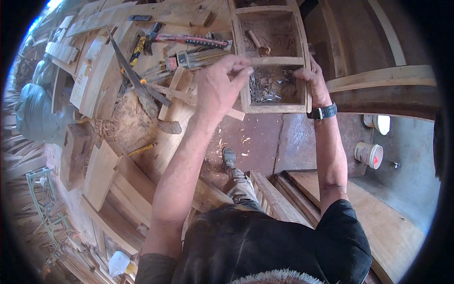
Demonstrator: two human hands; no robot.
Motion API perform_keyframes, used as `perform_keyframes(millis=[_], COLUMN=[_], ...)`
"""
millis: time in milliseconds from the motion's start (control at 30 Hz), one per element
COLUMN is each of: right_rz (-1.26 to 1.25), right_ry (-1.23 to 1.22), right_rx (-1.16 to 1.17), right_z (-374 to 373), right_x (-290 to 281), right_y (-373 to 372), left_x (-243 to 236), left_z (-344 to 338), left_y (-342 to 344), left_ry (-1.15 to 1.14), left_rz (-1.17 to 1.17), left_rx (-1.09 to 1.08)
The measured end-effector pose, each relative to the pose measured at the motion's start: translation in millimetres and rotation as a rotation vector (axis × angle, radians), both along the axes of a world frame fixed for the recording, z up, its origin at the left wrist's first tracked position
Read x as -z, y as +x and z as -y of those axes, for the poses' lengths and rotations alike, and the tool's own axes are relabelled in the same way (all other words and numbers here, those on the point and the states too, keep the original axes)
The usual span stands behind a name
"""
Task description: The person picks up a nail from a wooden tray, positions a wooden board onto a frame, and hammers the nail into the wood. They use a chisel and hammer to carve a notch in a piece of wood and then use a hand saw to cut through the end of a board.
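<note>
A compartmented wooden box [272,110] is at upper centre, with wood debris and small metal pieces [265,94] in its lower compartment and a short wooden piece [254,39] in the middle one. My right hand [316,80], with a dark wristwatch, grips the box's right side, thumb over the rim. My left hand [224,80] is closed at the box's left edge, fingertips pinched together beside the lower compartment; what they hold, if anything, I cannot make out. A wooden stick [235,113] lies below my left hand.
A hammer [189,39], a long saw-like blade [127,68], clamps [182,60] and boards [94,80] crowd the bench at left. A wooden frame [378,75] stands at right. Buckets [367,155] sit on the floor [250,146]. Timber [283,203] lies around my legs.
</note>
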State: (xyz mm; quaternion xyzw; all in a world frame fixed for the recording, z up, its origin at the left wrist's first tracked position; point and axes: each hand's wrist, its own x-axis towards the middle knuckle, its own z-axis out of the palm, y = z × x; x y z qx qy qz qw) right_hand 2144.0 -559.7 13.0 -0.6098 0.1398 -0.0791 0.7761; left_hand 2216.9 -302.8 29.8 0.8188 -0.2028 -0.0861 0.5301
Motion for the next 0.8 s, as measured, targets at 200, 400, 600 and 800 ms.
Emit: perform_keyframes(millis=[200, 400, 600, 800], right_rz=[0.023, 0.035, -0.053, -0.11], right_ry=[-0.127, -0.234, -0.274, 0.022], right_rx=[0.003, -0.012, -0.089, -0.097], right_z=[5.9, 7.7, 52.7, 93.2], right_x=[3.4, 8.8, 35.9, 64.1], right_y=[-16.3, -35.6, -47.7, -4.6], left_x=[2.4, 19.2, 29.6, 10.4], left_z=[6.5, 2.6, 3.2, -41.7], left_y=[-30.8, -51.3, -65.2, -85.1], left_ry=[0.096, 0.031, -0.075, -0.141], left_rz=[0.054, 0.025, 0.144, 0.16], left_rx=[0.097, 0.188, 0.15, 0.068])
